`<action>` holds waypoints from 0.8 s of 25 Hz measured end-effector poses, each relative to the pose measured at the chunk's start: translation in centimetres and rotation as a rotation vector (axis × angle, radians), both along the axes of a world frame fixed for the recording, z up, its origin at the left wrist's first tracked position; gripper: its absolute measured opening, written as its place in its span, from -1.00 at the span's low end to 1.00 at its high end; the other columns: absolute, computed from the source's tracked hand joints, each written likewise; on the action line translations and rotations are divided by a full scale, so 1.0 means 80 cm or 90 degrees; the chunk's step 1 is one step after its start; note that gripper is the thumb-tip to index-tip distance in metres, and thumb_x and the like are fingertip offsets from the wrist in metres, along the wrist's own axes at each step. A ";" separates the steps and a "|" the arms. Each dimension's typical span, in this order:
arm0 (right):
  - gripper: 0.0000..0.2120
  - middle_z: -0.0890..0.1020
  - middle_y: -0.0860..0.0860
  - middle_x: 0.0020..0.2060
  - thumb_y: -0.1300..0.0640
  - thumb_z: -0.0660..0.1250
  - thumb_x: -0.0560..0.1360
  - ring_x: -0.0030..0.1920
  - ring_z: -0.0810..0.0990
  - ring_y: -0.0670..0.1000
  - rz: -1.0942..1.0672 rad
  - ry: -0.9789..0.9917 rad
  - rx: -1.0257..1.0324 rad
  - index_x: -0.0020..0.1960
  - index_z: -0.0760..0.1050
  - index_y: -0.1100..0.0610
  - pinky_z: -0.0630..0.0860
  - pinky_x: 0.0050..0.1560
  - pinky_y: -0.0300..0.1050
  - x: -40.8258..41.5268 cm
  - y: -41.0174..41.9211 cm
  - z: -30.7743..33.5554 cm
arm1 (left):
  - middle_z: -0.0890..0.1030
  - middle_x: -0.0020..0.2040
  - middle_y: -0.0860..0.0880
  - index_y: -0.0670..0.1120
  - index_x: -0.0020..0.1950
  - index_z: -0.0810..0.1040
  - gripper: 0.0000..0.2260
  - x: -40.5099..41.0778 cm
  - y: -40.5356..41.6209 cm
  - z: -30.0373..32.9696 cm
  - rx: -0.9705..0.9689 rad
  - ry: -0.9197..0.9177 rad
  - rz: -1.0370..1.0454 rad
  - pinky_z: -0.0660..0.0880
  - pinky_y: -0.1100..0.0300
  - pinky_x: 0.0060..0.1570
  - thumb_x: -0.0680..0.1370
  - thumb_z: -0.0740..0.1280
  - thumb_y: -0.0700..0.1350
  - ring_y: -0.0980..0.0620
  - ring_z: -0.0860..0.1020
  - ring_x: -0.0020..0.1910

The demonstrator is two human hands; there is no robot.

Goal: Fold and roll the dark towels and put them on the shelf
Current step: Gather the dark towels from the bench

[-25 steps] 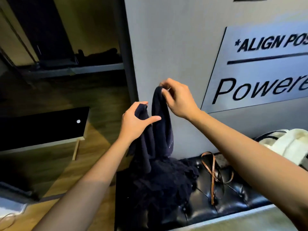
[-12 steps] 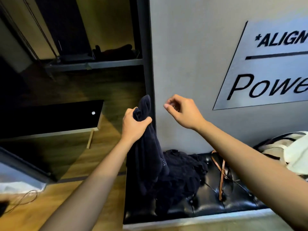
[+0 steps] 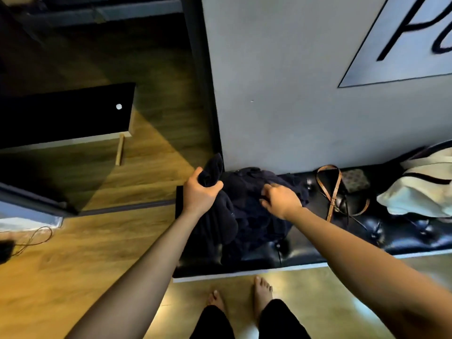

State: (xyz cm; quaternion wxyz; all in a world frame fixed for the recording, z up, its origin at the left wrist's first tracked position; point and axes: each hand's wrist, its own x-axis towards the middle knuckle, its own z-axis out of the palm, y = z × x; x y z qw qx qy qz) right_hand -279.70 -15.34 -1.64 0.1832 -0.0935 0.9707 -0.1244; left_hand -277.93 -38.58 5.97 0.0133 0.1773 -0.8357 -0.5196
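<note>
A heap of dark navy towels (image 3: 249, 211) lies on the left end of a black tufted leather bench (image 3: 318, 250) against a grey wall. My left hand (image 3: 199, 192) grips one end of a dark towel (image 3: 212, 168), whose bunched tip sticks up above my fist while the rest hangs down over the bench's left edge. My right hand (image 3: 281, 196) is down on the heap with its fingers loosely curled, touching the cloth; whether it pinches any fabric cannot be made out. No shelf with towels on it is in view.
A brown leather strap (image 3: 335, 192) and a small patterned bag (image 3: 355, 179) lie on the bench, with a cream bag (image 3: 420, 189) at the right. A low black table (image 3: 61, 118) stands left on the wooden floor. A cable (image 3: 34, 238) lies at far left. My bare feet (image 3: 239, 294) stand before the bench.
Both hands have dropped from chest height to the bench. My right hand, which let go of the towel's top, has come down onto the heap. The camera has tilted downward.
</note>
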 end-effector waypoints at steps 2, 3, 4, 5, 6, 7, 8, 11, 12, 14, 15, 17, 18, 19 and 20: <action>-0.51 0.43 0.11 0.25 -0.09 0.36 0.51 0.30 0.39 0.17 0.057 -0.038 0.086 0.35 0.36 0.09 0.48 0.13 0.07 -0.001 0.007 -0.061 | 0.52 -0.38 0.06 -0.14 -0.23 0.50 -0.83 -0.007 0.010 -0.043 -0.015 -0.028 0.008 0.40 0.18 -0.30 0.36 0.49 -0.18 0.19 0.48 -0.38; -0.45 0.39 0.12 0.27 -0.07 0.38 0.49 0.32 0.34 0.17 0.084 -0.043 0.125 0.39 0.32 0.10 0.44 0.19 0.08 -0.001 0.008 -0.084 | 0.55 -0.34 0.03 -0.16 -0.19 0.51 -0.82 -0.010 0.013 -0.060 -0.022 -0.040 0.015 0.43 0.12 -0.27 0.36 0.48 -0.15 0.11 0.51 -0.34; -0.44 0.38 0.12 0.28 -0.03 0.38 0.48 0.33 0.33 0.18 0.104 -0.030 0.155 0.40 0.31 0.11 0.42 0.22 0.08 -0.001 0.007 -0.103 | 0.58 -0.29 -0.02 -0.17 -0.16 0.52 -0.80 -0.012 0.016 -0.073 -0.024 -0.046 0.016 0.45 0.09 -0.24 0.36 0.48 -0.13 0.06 0.54 -0.29; -0.48 0.39 0.12 0.28 0.03 0.35 0.50 0.32 0.34 0.17 0.116 -0.003 0.176 0.40 0.32 0.12 0.41 0.23 0.06 -0.002 0.006 -0.122 | 0.60 -0.25 -0.04 -0.17 -0.13 0.53 -0.79 -0.015 0.019 -0.087 -0.023 -0.051 0.014 0.48 0.08 -0.21 0.37 0.48 -0.11 0.03 0.57 -0.24; -0.56 0.42 0.12 0.26 0.09 0.30 0.54 0.30 0.37 0.17 0.125 0.030 0.188 0.39 0.35 0.13 0.41 0.22 0.04 -0.004 0.004 -0.136 | 0.61 -0.22 -0.04 -0.16 -0.12 0.53 -0.79 -0.017 0.021 -0.098 -0.015 -0.053 0.009 0.50 0.07 -0.19 0.37 0.47 -0.10 0.02 0.58 -0.21; -0.63 0.47 0.12 0.24 0.12 0.25 0.57 0.27 0.42 0.16 0.129 0.057 0.194 0.36 0.38 0.14 0.41 0.20 0.01 -0.007 0.003 -0.145 | 0.62 -0.21 -0.05 -0.15 -0.11 0.53 -0.79 -0.020 0.023 -0.105 -0.008 -0.051 0.006 0.51 0.05 -0.17 0.37 0.47 -0.09 0.01 0.59 -0.20; -0.69 0.51 0.11 0.20 0.11 0.21 0.60 0.24 0.47 0.15 0.127 0.069 0.192 0.31 0.42 0.14 0.41 0.17 -0.01 -0.009 0.003 -0.148 | 0.62 -0.20 -0.05 -0.14 -0.11 0.53 -0.79 -0.021 0.024 -0.108 -0.004 -0.046 0.002 0.51 0.04 -0.16 0.37 0.47 -0.09 0.01 0.59 -0.19; -0.69 0.58 0.11 0.07 -0.03 0.21 0.62 0.12 0.56 0.17 0.072 0.085 0.111 0.19 0.52 0.17 0.43 -0.02 -0.03 -0.018 0.008 -0.132 | 0.64 -0.18 -0.06 -0.14 -0.11 0.55 -0.79 -0.024 0.028 -0.096 -0.004 -0.043 -0.005 0.52 0.03 -0.13 0.37 0.47 -0.08 0.01 0.59 -0.18; -0.68 0.59 0.12 0.02 -0.05 0.23 0.61 0.07 0.57 0.20 0.056 0.111 0.067 0.14 0.55 0.18 0.44 -0.08 -0.02 -0.021 0.008 -0.120 | 0.64 -0.17 -0.07 -0.14 -0.11 0.55 -0.80 -0.023 0.028 -0.086 -0.008 -0.047 -0.007 0.52 0.04 -0.14 0.37 0.47 -0.08 0.01 0.60 -0.18; -0.72 0.58 0.16 -0.14 -0.01 0.32 0.57 -0.08 0.58 0.25 0.050 0.188 -0.015 -0.01 0.59 0.21 0.51 -0.19 0.03 -0.029 0.004 -0.083 | 0.64 -0.20 -0.08 -0.15 -0.13 0.54 -0.82 -0.022 0.025 -0.055 -0.025 -0.036 -0.019 0.50 0.07 -0.19 0.38 0.47 -0.10 0.02 0.58 -0.21; -0.75 0.56 0.16 -0.21 0.01 0.36 0.54 -0.16 0.59 0.26 0.051 0.227 -0.044 -0.09 0.59 0.21 0.53 -0.26 0.05 -0.034 0.001 -0.058 | 0.63 -0.23 -0.08 -0.15 -0.15 0.53 -0.82 -0.022 0.022 -0.036 -0.031 -0.016 -0.026 0.49 0.07 -0.21 0.39 0.48 -0.12 0.02 0.57 -0.24; -0.78 0.54 0.15 -0.21 0.03 0.37 0.54 -0.25 0.59 0.26 0.035 0.283 -0.097 -0.11 0.58 0.19 0.52 -0.36 0.04 -0.046 -0.007 0.009 | 0.62 -0.26 -0.08 -0.16 -0.18 0.52 -0.83 -0.023 0.014 0.010 -0.033 0.019 -0.027 0.45 0.08 -0.24 0.39 0.49 -0.15 0.02 0.55 -0.26; -0.79 0.55 0.14 -0.16 0.01 0.34 0.56 -0.26 0.58 0.26 0.021 0.307 -0.122 -0.07 0.58 0.17 0.51 -0.37 0.04 -0.052 -0.011 0.047 | 0.62 -0.26 -0.06 -0.16 -0.18 0.52 -0.83 -0.025 0.009 0.034 -0.036 0.028 -0.023 0.44 0.11 -0.23 0.38 0.49 -0.15 0.02 0.56 -0.26; -0.78 0.55 0.13 -0.12 -0.01 0.30 0.59 -0.27 0.58 0.26 0.010 0.334 -0.143 -0.03 0.57 0.14 0.50 -0.37 0.04 -0.059 -0.015 0.087 | 0.63 -0.25 -0.03 -0.14 -0.17 0.53 -0.82 -0.028 0.003 0.060 -0.043 0.036 -0.024 0.46 0.13 -0.21 0.38 0.50 -0.13 0.02 0.58 -0.23; -0.76 0.56 0.12 -0.11 -0.04 0.25 0.61 -0.26 0.59 0.26 0.004 0.362 -0.162 0.00 0.55 0.12 0.51 -0.36 0.04 -0.067 -0.018 0.123 | 0.64 -0.23 0.00 -0.11 -0.15 0.54 -0.80 -0.032 -0.001 0.082 -0.050 0.046 -0.034 0.49 0.14 -0.18 0.37 0.51 -0.10 0.02 0.60 -0.20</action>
